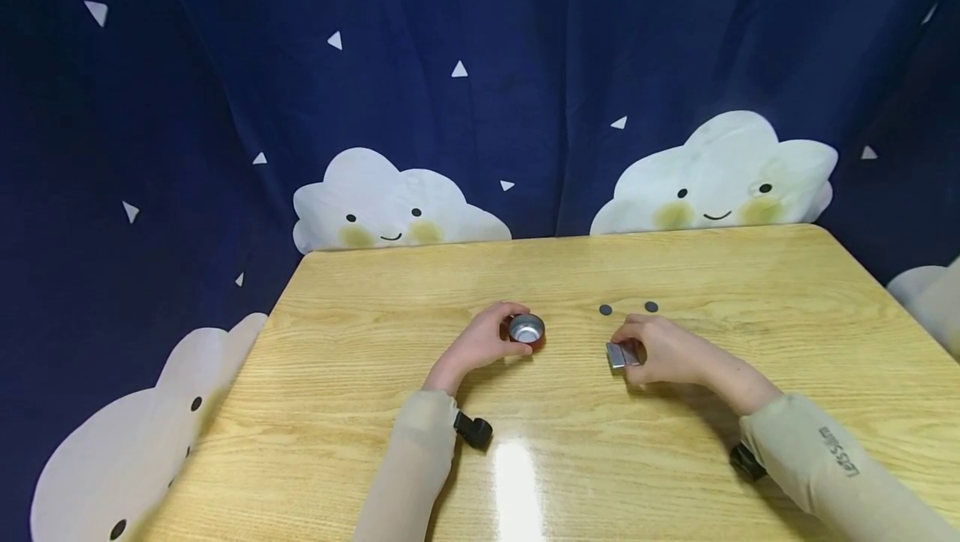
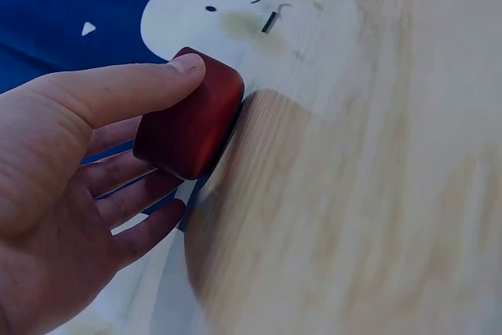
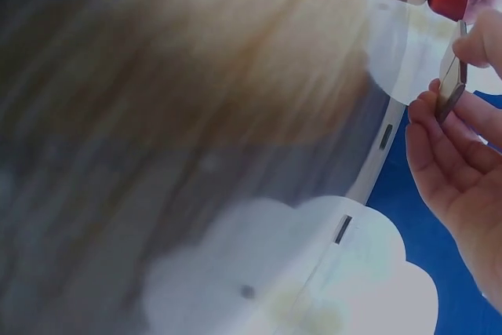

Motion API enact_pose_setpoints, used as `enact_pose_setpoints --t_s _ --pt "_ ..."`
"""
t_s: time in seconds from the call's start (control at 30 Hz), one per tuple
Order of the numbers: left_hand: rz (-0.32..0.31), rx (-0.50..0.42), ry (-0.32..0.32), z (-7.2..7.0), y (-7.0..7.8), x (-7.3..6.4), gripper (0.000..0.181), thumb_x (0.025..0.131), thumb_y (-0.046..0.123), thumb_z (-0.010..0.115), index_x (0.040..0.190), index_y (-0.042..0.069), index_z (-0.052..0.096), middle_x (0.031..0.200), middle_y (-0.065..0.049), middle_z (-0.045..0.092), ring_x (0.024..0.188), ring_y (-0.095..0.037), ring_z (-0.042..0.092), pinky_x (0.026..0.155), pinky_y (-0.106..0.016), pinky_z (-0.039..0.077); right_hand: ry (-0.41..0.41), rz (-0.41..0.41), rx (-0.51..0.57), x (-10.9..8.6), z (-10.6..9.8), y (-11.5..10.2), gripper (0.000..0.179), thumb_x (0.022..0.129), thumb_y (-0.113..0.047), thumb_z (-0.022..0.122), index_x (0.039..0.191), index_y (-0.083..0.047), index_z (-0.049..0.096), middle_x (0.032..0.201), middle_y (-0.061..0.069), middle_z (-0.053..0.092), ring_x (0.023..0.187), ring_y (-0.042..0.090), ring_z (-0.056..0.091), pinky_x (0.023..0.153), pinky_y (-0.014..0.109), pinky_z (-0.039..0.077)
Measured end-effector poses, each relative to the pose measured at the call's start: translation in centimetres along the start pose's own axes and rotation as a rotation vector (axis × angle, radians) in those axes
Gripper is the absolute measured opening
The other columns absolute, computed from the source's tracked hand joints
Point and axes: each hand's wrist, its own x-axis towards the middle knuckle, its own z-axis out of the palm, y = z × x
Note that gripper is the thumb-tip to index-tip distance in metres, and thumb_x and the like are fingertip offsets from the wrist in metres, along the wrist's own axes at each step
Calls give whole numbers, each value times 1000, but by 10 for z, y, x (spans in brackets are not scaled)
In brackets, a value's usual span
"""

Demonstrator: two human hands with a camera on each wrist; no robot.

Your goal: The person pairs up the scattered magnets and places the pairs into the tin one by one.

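Note:
My left hand (image 1: 489, 333) grips a small red cup (image 2: 192, 119) from its left side. In the head view the cup's open top faces up and shows a silvery, bare inside. The thumb lies across its near side, and the fingers reach round the far side. To the right, my right hand (image 1: 660, 350) pinches a flat silvery metal piece (image 1: 622, 354) between thumb and fingers. A line runs across its face, and the fingers hide its right end. Seen from the right wrist, the piece (image 3: 452, 76) is thin and tilted.
Two small dark discs (image 1: 605, 309) lie on the wooden table (image 1: 360, 342) just beyond my right hand. Behind the table hangs a dark blue curtain (image 1: 420, 108) with white clouds and triangles. Each wrist wears a black camera (image 1: 474, 431).

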Motion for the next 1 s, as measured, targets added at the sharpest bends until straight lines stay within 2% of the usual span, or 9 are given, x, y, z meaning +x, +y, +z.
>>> enact_pose_setpoints --t_s 0.2,0.63,1.0 --pt "-2 25 -12 0 4 0 61 75 25 75 128 12 50 118 -2 54 99 -15 53 85 -29 44 42 -4 -8 5 -1 -1 33 62 -16 69 94 -10 66 79 -7 51 65 3 43 57 18 37" --pt "-19 47 -24 0 8 -2 62 75 26 75 129 11 49 120 -3 52 102 -16 53 87 -30 43 61 -7 -18 12 -3 -8 34 61 -17 68 94 -11 64 78 -7 50 66 5 44 58 18 37" --pt "-12 48 -23 0 7 -1 60 74 25 75 127 12 50 117 -1 54 101 -15 53 86 -29 43 47 -4 -7 21 -3 -13 35 64 -17 67 97 -9 64 84 -6 53 72 5 51 64 20 46"
